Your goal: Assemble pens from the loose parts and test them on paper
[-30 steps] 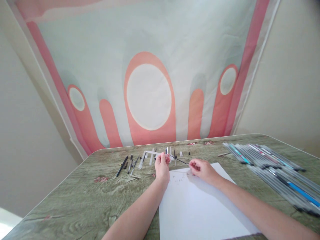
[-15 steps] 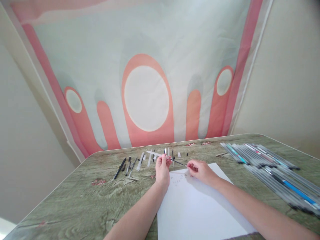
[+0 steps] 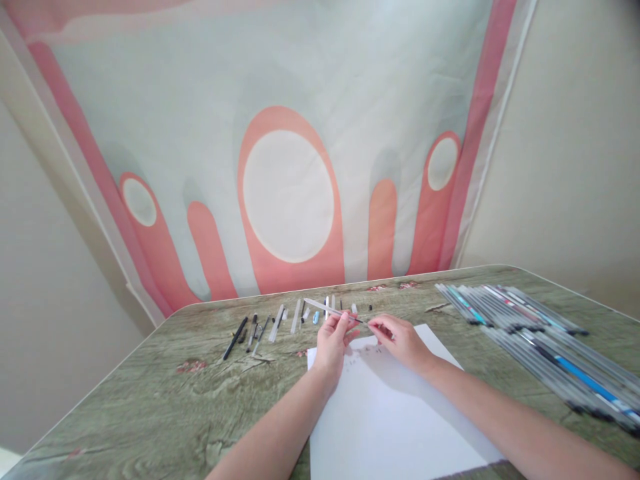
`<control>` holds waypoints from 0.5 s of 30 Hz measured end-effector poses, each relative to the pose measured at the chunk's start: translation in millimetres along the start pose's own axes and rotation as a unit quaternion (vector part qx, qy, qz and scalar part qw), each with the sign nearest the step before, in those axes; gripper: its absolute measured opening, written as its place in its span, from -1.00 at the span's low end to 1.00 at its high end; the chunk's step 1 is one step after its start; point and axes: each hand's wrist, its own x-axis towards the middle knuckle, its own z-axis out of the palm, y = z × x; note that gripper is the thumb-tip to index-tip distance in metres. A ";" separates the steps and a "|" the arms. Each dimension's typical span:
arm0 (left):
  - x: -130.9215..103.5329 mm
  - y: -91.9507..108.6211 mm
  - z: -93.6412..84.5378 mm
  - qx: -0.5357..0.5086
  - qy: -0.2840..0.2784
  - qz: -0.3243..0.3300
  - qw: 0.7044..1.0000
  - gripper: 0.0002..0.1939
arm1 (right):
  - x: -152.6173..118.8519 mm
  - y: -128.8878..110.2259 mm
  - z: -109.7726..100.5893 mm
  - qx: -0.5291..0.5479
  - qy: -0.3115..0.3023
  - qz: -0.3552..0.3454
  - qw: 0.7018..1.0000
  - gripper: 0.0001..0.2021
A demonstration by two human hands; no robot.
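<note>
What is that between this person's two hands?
In the head view, a thin dark rod bridges the narrow gap, running from the left hand toward the right hand.

Tube [image 3: 318,305] partly hidden in left grip [image 3: 330,343]; paper marks [image 3: 351,363] illegible

A pale grey-green hanging [image 3: 200,100] with coral arches, cream ovals and pink side borders fills the upper middle of the frame. Plain wall [image 3: 565,167] shows at the right. Across the bottom spreads a greenish wood-grained surface [image 3: 150,407]; a bright patch [image 3: 7,461] marks the lower left corner.
</note>
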 end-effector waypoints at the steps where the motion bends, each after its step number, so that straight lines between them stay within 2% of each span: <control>1: -2.5 -0.7 1.8 0.003 -0.013 -0.013 1.000 -0.69 | 0.0 -1.1 -0.4 0.003 0.006 0.003 1.000 -0.82; 8: -11.6 -1.8 8.6 -0.026 -0.074 -0.068 0.995 -0.68 | -0.1 -8.9 1.2 -0.008 0.037 -0.023 0.999 -0.74; 15: -8.2 -1.8 5.2 -0.084 -0.062 -0.086 0.991 -0.76 | -1.7 -8.4 5.9 -0.009 0.025 -0.054 0.998 -0.64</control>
